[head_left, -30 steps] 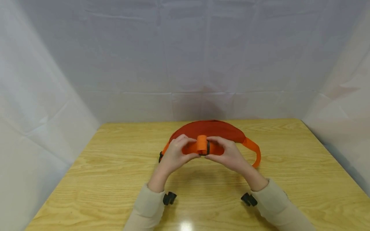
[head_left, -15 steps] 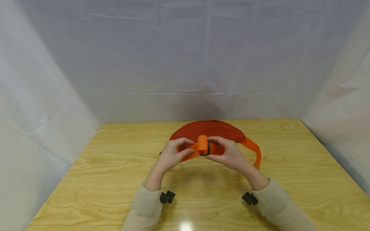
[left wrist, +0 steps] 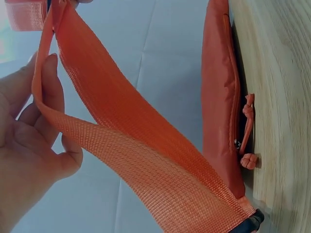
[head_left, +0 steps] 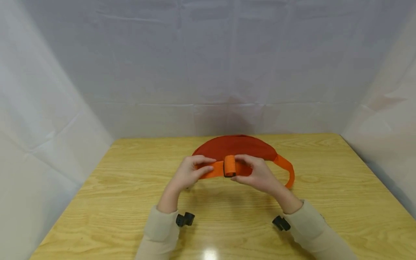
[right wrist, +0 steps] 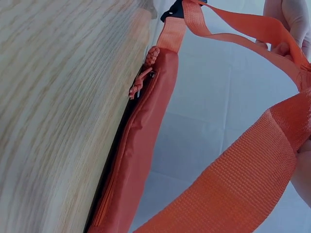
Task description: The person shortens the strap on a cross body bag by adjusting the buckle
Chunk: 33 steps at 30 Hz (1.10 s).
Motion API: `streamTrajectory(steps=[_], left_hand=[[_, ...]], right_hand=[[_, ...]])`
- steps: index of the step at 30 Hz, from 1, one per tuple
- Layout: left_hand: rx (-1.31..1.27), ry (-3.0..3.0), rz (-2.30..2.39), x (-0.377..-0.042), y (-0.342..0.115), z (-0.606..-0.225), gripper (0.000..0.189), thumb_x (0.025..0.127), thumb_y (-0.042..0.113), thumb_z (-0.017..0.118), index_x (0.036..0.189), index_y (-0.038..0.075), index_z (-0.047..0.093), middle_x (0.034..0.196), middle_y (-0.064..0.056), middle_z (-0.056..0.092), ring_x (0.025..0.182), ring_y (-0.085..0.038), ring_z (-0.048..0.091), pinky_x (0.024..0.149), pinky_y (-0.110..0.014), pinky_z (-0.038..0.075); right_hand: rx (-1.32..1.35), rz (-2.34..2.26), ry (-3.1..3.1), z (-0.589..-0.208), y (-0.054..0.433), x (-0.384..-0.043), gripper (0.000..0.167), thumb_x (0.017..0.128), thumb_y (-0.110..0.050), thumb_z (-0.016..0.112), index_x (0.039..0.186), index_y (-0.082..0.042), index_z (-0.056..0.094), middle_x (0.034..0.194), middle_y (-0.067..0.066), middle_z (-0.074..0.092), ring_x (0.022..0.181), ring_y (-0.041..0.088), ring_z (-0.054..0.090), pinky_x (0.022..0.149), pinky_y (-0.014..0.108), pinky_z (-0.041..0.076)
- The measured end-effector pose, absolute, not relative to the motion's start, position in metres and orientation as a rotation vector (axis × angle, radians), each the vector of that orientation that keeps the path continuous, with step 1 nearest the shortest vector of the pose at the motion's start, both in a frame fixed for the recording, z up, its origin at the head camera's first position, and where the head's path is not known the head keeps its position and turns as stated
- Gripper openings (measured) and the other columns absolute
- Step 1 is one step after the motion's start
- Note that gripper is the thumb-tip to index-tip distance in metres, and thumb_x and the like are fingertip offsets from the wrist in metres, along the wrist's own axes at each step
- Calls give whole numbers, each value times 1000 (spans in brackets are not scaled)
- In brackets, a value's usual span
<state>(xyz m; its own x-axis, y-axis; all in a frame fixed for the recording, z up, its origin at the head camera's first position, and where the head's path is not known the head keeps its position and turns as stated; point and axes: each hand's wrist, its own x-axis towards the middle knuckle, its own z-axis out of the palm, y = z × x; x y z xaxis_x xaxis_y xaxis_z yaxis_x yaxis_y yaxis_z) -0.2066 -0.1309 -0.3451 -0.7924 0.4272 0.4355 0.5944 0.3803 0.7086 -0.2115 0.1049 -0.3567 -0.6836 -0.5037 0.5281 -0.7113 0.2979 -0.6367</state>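
A red waist bag (head_left: 234, 147) lies on the table, its orange webbing strap (head_left: 214, 169) raised in front of it. My left hand (head_left: 186, 172) pinches the strap, which passes between its thumb and fingers in the left wrist view. Just right of there, a thick orange webbing roll (head_left: 230, 165) stands at a black slider on the strap. My right hand (head_left: 258, 174) holds the strap beside this roll. In the left wrist view, a black buckle (left wrist: 250, 222) joins the strap to one end of the bag. The right hand's fingertips are partly hidden behind webbing.
A strap loop (head_left: 287, 169) curves out from the bag's right end onto the wooden table (head_left: 113, 202). A zipper pull with knotted cord (left wrist: 249, 131) hangs on the bag's side. White sheeting (head_left: 227, 65) stands behind and along both sides.
My left hand has let go near the roll, slid left along the strap and grips it farther out. The roll and slider have turned slightly and shifted right. My right hand has barely moved.
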Motion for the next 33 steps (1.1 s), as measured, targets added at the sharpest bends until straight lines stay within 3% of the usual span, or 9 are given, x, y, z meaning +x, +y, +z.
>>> streamTrajectory(steps=[14,21,33], left_hand=[[-963,-2413,-1326,-209,-132,-344,20,80,4,63,99,0,67,89,-6,63,80,-16,57,71,-29,47],[-955,-2443,-1326,-195,-127,-327,19,79,-4,61,98,-8,64,88,-14,62,78,-23,57,71,-35,47],[-1027,-2402,-1325,-209,-134,-345,19,80,1,62,98,0,67,88,-5,63,75,-13,56,66,-26,48]], right_hand=[[1201,1538,-2295,-357,100,-211,44,72,2,70,111,1,51,102,11,58,87,18,57,72,30,49],[1170,1698,-2336,-357,99,-212,43,74,2,68,113,0,49,106,13,57,90,20,57,73,30,49],[1205,1946,-2325,-354,104,-216,28,85,-4,58,110,6,50,91,19,61,78,18,61,67,33,50]])
